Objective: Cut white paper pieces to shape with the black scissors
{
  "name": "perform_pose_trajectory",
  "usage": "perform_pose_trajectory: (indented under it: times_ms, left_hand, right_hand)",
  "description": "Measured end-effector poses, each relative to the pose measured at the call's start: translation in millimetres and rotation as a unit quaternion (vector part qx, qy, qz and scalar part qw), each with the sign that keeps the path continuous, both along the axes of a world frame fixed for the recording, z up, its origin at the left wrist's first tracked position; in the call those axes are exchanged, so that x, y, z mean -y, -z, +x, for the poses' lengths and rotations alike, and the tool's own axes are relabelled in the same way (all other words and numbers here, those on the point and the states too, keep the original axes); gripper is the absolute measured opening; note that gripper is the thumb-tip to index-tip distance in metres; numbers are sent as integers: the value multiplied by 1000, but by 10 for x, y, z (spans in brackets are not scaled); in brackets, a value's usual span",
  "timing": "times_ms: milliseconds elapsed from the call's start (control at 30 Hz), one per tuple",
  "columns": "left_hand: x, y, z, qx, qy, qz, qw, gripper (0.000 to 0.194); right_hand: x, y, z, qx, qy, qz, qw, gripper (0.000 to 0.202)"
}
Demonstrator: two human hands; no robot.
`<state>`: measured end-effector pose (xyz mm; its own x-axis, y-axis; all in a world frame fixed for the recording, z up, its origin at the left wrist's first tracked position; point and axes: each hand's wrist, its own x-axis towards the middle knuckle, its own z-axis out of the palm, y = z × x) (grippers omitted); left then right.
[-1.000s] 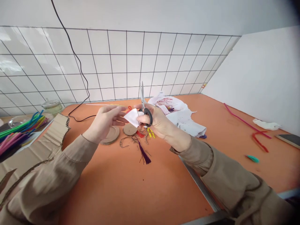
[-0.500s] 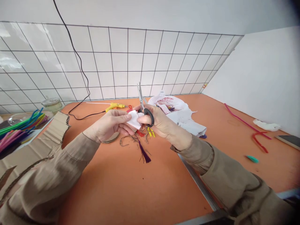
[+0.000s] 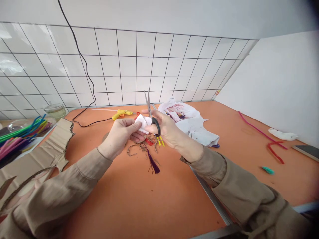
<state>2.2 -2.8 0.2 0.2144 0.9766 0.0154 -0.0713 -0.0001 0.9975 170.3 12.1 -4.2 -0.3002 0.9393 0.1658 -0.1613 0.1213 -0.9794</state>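
My left hand (image 3: 127, 130) is closed on a small folded white piece (image 3: 141, 122), thumb on top; whether it is cloth or paper I cannot tell. In my right hand (image 3: 166, 130) are black-handled scissors (image 3: 149, 105), a finger through the handle and the blades pointing up and away, slightly parted. The right thumb lies against the white piece's edge. Below both hands, a dark purple tassel (image 3: 153, 162) rests on the orange table (image 3: 139, 205). Brown scraps (image 3: 132, 150), a red bit (image 3: 149, 142) and yellow strips (image 3: 161, 140) are partly hidden under the hands.
A yellow glue gun (image 3: 122, 114) with a black cord (image 3: 86, 66) lies at the back. Torn cardboard (image 3: 50, 142) and pipe cleaners (image 3: 17, 139) fill the left. A white plastic bag (image 3: 196, 122) sits behind my right hand. A red pipe cleaner (image 3: 276, 154) and teal tassel (image 3: 268, 170) lie right.
My left hand has shifted slightly and its wrist has turned, folding the white piece differently. The scissors have tilted a little, with their blades showing farther apart.
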Motion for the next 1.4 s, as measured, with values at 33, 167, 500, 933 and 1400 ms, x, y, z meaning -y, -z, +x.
perform_pose_trajectory:
  times_ms: [33,167,500,933,1400]
  left_hand:
    - [5,2,5,-2,-2,3,1000,23]
    - [-7,-5,-14,-3,26,16,1000,26]
    - [-43,-27,-74,15,92,20,995,20]
    - [-40,5,-59,79,91,-25,992,24]
    - [-9,-205,-143,11,126,-101,987,13]
  right_hand:
    - [-6,10,-1,3,3,0,1000,59]
    - [-17,21,4,10,16,-1,1000,54]
    - [10,-23,-4,6,-5,-3,1000,52]
    - [25,-78,9,19,-10,18,1000,47]
    - [18,-30,74,145,-28,95,984,55]
